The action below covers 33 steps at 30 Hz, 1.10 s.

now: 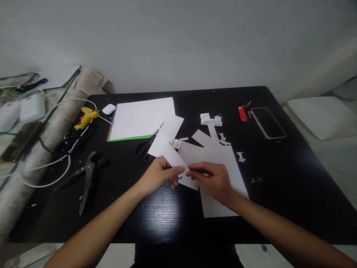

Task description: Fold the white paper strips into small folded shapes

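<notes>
Paper work at a dark surface [301, 182]. The left hand [160, 174] grips a white paper piece [175, 160], its thumb laid flat across the lower end; the right hand [214, 178] is narrowed to a fingertip pinch at that piece's near corner. The piece is held above the middle of the surface, towards its near edge; whether it is one folded strip or two overlapping ones cannot be told with certainty, the detail being soft. Cutting and some folding appear done: folded paper parts [205, 119] lie near the far edge, right of centre, with offcuts [241, 156] nearer the right edge. The held piece is apart from these parts, so its shaping seems unfinished. A large sheet [224, 186] beneath the right hand and a paper stack [142, 117] along the far edge appear largely unused. Scissors [141, 148] lie just beside the stack; a yellow glue gun [84, 119], by the far left corner, is in neither hand.
</notes>
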Motion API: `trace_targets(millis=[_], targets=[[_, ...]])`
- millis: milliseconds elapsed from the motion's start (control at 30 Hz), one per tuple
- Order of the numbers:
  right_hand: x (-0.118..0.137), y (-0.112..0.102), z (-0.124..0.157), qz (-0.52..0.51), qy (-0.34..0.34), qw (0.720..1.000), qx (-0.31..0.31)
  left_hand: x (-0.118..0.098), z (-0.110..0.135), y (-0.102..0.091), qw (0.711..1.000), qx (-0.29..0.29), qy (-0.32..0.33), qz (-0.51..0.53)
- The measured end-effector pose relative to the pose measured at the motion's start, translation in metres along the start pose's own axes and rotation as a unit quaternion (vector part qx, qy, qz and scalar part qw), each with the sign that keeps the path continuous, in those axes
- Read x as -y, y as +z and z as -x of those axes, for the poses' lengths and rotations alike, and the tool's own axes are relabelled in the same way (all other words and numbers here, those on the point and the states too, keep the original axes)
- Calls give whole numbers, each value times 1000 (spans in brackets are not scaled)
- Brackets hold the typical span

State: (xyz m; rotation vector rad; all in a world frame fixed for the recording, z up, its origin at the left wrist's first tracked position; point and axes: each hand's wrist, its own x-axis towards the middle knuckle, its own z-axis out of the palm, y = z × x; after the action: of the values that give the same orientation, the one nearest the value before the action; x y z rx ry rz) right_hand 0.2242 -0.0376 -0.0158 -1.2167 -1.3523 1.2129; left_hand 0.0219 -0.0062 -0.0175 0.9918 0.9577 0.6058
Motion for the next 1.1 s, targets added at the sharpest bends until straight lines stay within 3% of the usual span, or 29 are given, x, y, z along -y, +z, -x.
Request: trace_targets(millis=[400, 1100], targets=[[-6, -1, 1, 48, -113, 992, -2, -4, 1, 3, 1000, 8, -13, 26], [-12, -5, 1, 78, -173, 982, 20, -6, 2, 4, 1000, 10, 1, 11]])
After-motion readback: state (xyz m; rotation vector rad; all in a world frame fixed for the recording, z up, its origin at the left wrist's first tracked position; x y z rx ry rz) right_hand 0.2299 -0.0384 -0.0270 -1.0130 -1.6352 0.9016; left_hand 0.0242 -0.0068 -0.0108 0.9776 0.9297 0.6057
